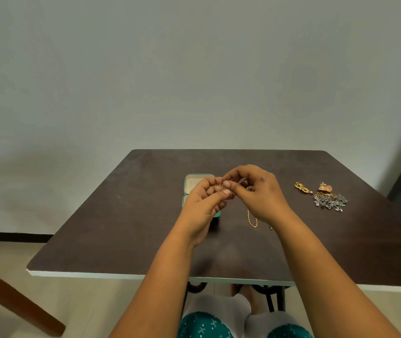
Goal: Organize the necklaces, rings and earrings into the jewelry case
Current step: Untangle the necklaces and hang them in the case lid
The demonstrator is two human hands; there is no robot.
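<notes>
Lap: teal patterned fabric (209, 325) is seen at the bottom of the view, below the desk's near edge.
Forearms: both are raised over the near half of the desk (121, 215) and converge toward its middle.
Left hand (203, 203): fingers are curled, thumb and forefinger pinched on a thin chain (219, 185), held above the desk in front of the case.
Right hand (259, 191): fingers are curled, fingertips pinched on the same thin chain just beside the left thumb; the two hands are almost touching.
Thin chain: a short stretch with a small bead-like part is visible between the fingertips; the rest is hidden by the hands.
Jewelry case (192, 185): teal, opened, pale lining visible, set at mid-desk toward the far edge; largely covered by the left hand, so compartments cannot be told.
Gold necklace (252, 219): laid on the desk at centre, partly under the right wrist, just right of the case.
Gold earring (303, 187): laid alone toward the desk's right edge, just left of the pile.
Jewelry pile (331, 198): mixed gold and silver pieces heaped near the right edge, well apart from the case.
Wooden chair part (12, 301): seen off the desk's near left corner.
</notes>
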